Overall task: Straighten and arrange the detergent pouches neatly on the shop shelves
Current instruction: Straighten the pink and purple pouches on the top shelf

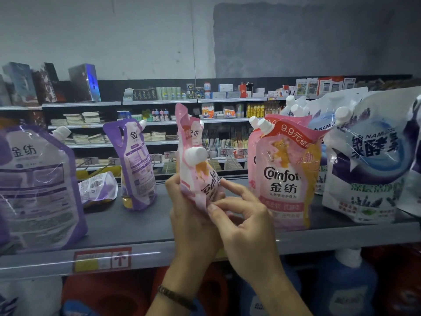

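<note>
A pink Comfort pouch [196, 163] with a white cap stands crumpled and twisted above the grey shelf [127, 226]. My left hand [192, 226] grips its lower part from the left. My right hand [243, 221] pinches its bottom edge from the right. Two pink Comfort pouches [284, 176] stand upright just to the right. A purple pouch [136, 163] stands to the left with its back facing me. A large purple pouch [36, 185] leans at the far left. A small purple pouch [98, 187] lies flat between them.
White and blue lavender pouches [369, 163] crowd the shelf's right end. A price tag strip [102, 258] runs along the shelf's front edge. Red and blue detergent bottles [346, 283] stand on the shelf below. Further shelves of small goods [205, 106] fill the background.
</note>
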A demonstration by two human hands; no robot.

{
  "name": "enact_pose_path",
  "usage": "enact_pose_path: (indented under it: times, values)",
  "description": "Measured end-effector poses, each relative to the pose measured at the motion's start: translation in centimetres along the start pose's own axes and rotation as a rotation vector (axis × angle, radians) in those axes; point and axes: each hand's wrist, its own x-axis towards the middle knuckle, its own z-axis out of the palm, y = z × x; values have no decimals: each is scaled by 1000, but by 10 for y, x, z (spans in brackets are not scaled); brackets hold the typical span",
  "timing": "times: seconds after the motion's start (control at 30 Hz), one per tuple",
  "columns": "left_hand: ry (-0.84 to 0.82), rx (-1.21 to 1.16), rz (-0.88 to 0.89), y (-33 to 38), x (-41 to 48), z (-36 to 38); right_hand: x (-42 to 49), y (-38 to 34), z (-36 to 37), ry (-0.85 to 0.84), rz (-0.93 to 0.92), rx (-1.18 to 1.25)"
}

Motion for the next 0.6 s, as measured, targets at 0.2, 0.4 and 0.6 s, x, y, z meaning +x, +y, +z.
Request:
enact_pose_path:
  times: [0.2, 0.4, 0.6]
  values:
    - [-29, -97, -35, 5, 11, -1, -6, -2, 6, -4, -2, 10]
    - [-203, -72, 38, -3, 33, -11, -3, -10, -1, -85, 20, 47]
    - [-379, -60, -16, -11, 48, -17, 7, -1, -13, -73, 88, -21]
